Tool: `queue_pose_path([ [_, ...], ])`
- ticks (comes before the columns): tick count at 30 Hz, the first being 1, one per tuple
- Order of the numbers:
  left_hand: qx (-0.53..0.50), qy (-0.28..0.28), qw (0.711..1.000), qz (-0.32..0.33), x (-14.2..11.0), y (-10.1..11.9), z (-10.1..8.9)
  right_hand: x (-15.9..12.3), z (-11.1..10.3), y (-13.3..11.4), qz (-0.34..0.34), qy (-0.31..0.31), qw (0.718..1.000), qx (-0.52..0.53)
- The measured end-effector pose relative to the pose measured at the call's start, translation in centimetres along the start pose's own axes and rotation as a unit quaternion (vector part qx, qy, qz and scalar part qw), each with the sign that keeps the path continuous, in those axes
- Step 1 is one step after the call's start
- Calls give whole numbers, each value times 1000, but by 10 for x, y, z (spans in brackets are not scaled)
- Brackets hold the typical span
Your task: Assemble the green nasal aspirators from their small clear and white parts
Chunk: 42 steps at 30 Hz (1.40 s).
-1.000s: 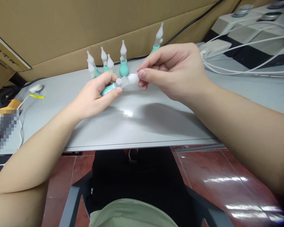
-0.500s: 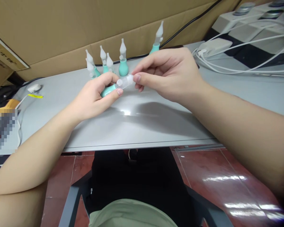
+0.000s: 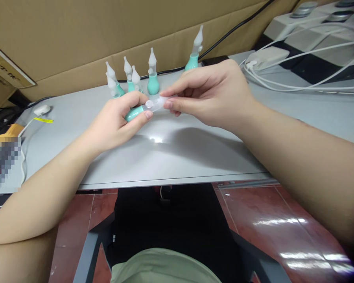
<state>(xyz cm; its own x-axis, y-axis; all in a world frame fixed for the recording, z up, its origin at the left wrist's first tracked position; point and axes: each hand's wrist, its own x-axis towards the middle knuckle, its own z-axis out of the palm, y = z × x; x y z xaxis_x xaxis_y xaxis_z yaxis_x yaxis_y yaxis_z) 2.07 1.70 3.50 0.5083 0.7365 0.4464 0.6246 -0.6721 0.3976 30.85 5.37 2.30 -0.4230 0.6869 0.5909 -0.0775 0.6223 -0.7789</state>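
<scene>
My left hand (image 3: 122, 118) is wrapped round a nasal aspirator (image 3: 135, 113) with a teal bulb and a clear tube, held tilted above the table. At the tube's far end, my right hand (image 3: 206, 92) pinches the whitish tip between thumb and fingers, hiding much of it. Behind my hands stands an upright aspirator (image 3: 153, 83) with a teal bulb and white nozzle. Several more, such as this aspirator (image 3: 128, 72), cluster to its left. Another aspirator (image 3: 192, 61) stands farther right, its base partly hidden by my right hand.
Cardboard (image 3: 76, 35) walls the back of the grey table (image 3: 129, 165). White cables (image 3: 306, 51) and a white adapter (image 3: 267, 58) lie at the right, near pale devices (image 3: 295, 29). At the left is a white plug (image 3: 43, 110) with a yellow tag.
My right hand's fingertips have shifted slightly along the tip of the held aspirator, covering more of its end. My left hand keeps its hold almost unmoved.
</scene>
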Motion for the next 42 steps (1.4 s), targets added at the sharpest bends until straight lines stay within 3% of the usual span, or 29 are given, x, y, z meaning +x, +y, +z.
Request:
queue_pose_path([
  [12, -21, 19, 999, 24, -1, -11, 11, -2, 2, 1, 64, -3, 998, -13],
  [22, -30, 35, 999, 21, -2, -10, 20, 0, 7, 9, 68, -22, 994, 88],
  [33, -34, 38, 998, 34, -3, -10, 21, -2, 7, 10, 105, -38, 989, 101],
  [42, -68, 52, 995, 42, 4, -6, 22, -4, 33, 13, 81, -21, 993, 83],
])
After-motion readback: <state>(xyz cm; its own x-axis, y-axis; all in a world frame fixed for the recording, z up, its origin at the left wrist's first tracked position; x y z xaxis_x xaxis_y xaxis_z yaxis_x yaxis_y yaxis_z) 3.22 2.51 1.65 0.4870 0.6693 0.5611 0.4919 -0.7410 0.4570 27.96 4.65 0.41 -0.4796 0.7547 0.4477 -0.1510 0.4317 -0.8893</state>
